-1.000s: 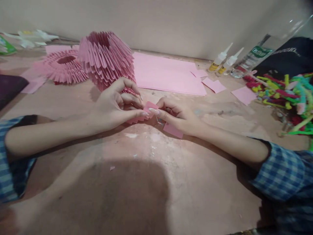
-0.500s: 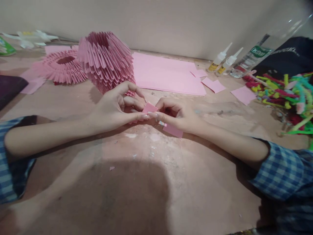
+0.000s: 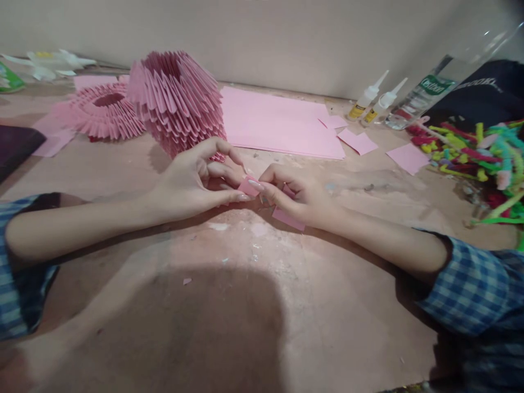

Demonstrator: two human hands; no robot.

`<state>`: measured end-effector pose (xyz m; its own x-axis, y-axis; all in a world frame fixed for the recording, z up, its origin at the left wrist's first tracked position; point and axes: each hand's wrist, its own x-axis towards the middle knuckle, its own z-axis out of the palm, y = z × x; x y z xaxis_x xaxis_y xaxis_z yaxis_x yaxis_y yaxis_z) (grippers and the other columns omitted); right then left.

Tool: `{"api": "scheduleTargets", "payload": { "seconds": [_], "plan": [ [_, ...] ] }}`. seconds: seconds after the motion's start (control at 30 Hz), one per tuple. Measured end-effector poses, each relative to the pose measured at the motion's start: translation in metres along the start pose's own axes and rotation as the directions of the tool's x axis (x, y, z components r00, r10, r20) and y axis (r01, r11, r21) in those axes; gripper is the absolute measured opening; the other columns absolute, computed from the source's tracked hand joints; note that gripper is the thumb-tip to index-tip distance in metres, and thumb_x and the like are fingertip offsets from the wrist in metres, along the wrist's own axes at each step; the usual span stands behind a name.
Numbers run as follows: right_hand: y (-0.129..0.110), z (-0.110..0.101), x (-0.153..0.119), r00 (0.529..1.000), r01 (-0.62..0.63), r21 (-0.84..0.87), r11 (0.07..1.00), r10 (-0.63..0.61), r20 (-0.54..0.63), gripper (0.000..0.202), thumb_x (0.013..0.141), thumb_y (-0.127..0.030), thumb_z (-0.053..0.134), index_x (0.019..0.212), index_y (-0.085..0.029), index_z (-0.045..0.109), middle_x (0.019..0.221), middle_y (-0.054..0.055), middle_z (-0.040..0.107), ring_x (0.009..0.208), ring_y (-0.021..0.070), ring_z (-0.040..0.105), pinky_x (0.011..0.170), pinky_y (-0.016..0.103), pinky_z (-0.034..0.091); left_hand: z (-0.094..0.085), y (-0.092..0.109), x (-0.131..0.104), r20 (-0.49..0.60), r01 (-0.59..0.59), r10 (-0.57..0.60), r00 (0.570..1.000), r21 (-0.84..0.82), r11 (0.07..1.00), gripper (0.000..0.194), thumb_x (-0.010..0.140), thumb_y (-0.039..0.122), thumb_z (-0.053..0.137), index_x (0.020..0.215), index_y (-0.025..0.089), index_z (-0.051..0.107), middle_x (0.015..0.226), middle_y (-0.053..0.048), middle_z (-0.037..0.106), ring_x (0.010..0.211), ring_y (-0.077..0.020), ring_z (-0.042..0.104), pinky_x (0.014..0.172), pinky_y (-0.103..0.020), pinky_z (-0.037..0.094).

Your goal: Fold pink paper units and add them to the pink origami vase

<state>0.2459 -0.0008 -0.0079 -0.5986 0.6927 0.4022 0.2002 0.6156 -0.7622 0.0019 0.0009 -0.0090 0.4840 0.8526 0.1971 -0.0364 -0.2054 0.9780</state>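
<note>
Between my two hands is a small piece of pink paper [image 3: 248, 186], gripped at its edges by fingertips. My left hand [image 3: 200, 183] pinches its left side with thumb below and fingers behind. From the right, my right hand [image 3: 292, 194] presses its thumb and index finger on the paper's other edge. A pink paper slip [image 3: 289, 219] lies on the table just under my right hand, partly covered by it. Close behind my left hand stands a tall pink ring of folded paper pieces [image 3: 180, 103]; its lower part is hidden by that hand.
A flatter folded-paper ring [image 3: 110, 117] lies at the left. Pink sheets [image 3: 278, 120] rest at the back, with pink squares [image 3: 409, 158] to their right. Two glue bottles [image 3: 364, 101], a clear plastic bottle [image 3: 429, 90] and colourful pipe cleaners [image 3: 483, 153] stand or lie at the right.
The pink paper between my fingertips has tilted and shows less of its face. My right thumb has shifted up over its edge. The left hand has barely moved.
</note>
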Motion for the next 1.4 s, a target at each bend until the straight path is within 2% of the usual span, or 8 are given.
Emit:
{"api": "scheduleTargets", "payload": {
  "seconds": [0.1, 0.4, 0.67, 0.83, 0.97, 1.13, 1.3, 1.4],
  "plan": [
    [-0.0009, 0.0022, -0.0019, 0.998, 0.045, -0.124, 0.991, -0.05, -0.039, 0.029, 0.113, -0.038, 0.058, 0.092, -0.021, 0.066, 0.082, -0.001, 0.07, 0.072, 0.0131, 0.059, 0.072, 0.029, 0.048, 0.0005, -0.0003, 0.0009, 0.009, 0.001, -0.001, 1.0, 0.009, 1.0, 0.042, 0.085, 0.03, 0.099, 0.108, 0.026, 0.064, 0.092, 0.002, 0.085, 0.092, -0.0178, 0.085, 0.08, -0.021, 0.071],
    [0.0038, 0.0046, -0.0056, 0.999, 0.02, -0.169, 0.985, -0.025, -0.028, 0.038, 0.118, -0.046, 0.048, 0.095, -0.021, 0.066, 0.08, 0.001, 0.068, 0.073, 0.015, 0.061, 0.072, 0.03, 0.049, -0.0025, -0.0018, 0.0017, 0.059, 0.011, -0.011, 0.998, -0.002, 1.0, 0.035, 0.089, 0.032, 0.096, 0.111, 0.028, 0.069, 0.096, 0.0, 0.087, 0.097, -0.0223, 0.087, 0.082, -0.027, 0.075],
    [0.0013, 0.003, -0.0048, 0.997, 0.041, -0.238, 0.97, -0.054, -0.052, 0.037, 0.117, -0.044, 0.051, 0.093, -0.022, 0.068, 0.079, 0.001, 0.068, 0.07, 0.0153, 0.058, 0.071, 0.032, 0.048, -0.0011, -0.0016, 0.0013, 0.062, -0.028, 0.026, 0.998, 0.036, 0.999, 0.035, 0.092, 0.031, 0.094, 0.113, 0.025, 0.066, 0.093, 0.003, 0.085, 0.094, -0.0165, 0.085, 0.082, -0.02, 0.07],
    [-0.0013, 0.0057, -0.0034, 0.997, 0.06, -0.188, 0.98, -0.067, -0.033, 0.032, 0.116, -0.041, 0.052, 0.095, -0.022, 0.067, 0.084, 0.002, 0.071, 0.075, 0.0156, 0.062, 0.076, 0.031, 0.051, 0.0, -0.0021, 0.0039, 0.071, -0.037, 0.031, 0.997, 0.095, 0.995, 0.044, 0.085, 0.033, 0.099, 0.113, 0.026, 0.066, 0.091, 0.003, 0.083, 0.09, -0.0178, 0.084, 0.071, -0.02, 0.065],
    [-0.0019, 0.0082, -0.0038, 0.999, 0.034, -0.158, 0.987, -0.039, -0.032, 0.036, 0.117, -0.044, 0.05, 0.092, -0.022, 0.063, 0.081, 0.002, 0.069, 0.078, 0.0164, 0.064, 0.077, 0.032, 0.052, 0.0006, -0.0044, 0.0052, 0.092, -0.067, 0.063, 0.994, 0.042, 0.997, 0.037, 0.088, 0.035, 0.096, 0.107, 0.028, 0.065, 0.085, 0.003, 0.08, 0.077, -0.0166, 0.08, 0.059, -0.023, 0.057],
    [-0.0005, 0.0074, -0.0043, 0.999, 0.011, -0.111, 0.994, -0.016, -0.049, 0.037, 0.117, -0.046, 0.051, 0.092, -0.022, 0.064, 0.078, 0.001, 0.065, 0.079, 0.0165, 0.063, 0.079, 0.032, 0.051, 0.001, -0.0009, 0.0036, 0.093, -0.091, 0.078, 0.993, 0.135, 0.987, 0.043, 0.088, 0.044, 0.097, 0.11, 0.029, 0.063, 0.076, 0.004, 0.075, 0.063, -0.0148, 0.072, 0.05, -0.024, 0.048],
    [0.0007, 0.0034, -0.0002, 0.994, -0.07, 0.051, 0.996, 0.073, -0.077, 0.042, 0.114, -0.058, 0.057, 0.09, -0.024, 0.061, 0.078, 0.0, 0.068, 0.073, 0.0154, 0.061, 0.071, 0.031, 0.05, -0.0017, 0.0021, 0.003, 0.108, -0.019, 0.016, 0.994, 0.032, 0.999, 0.036, 0.1, 0.048, 0.085, 0.113, 0.027, 0.059, 0.075, 0.004, 0.075, 0.067, -0.0179, 0.078, 0.057, -0.026, 0.061],
    [0.0006, 0.0026, 0.003, 0.993, -0.101, 0.174, 0.98, 0.11, -0.046, 0.048, 0.11, -0.065, 0.06, 0.086, -0.024, 0.059, 0.07, -0.003, 0.064, 0.066, 0.0139, 0.061, 0.066, 0.029, 0.05, -0.0031, 0.003, 0.0035, 0.095, -0.02, 0.021, 0.995, -0.012, 1.0, 0.032, 0.103, 0.046, 0.082, 0.117, 0.026, 0.061, 0.082, 0.004, 0.076, 0.071, -0.0149, 0.079, 0.06, -0.021, 0.064]
  ]
}}
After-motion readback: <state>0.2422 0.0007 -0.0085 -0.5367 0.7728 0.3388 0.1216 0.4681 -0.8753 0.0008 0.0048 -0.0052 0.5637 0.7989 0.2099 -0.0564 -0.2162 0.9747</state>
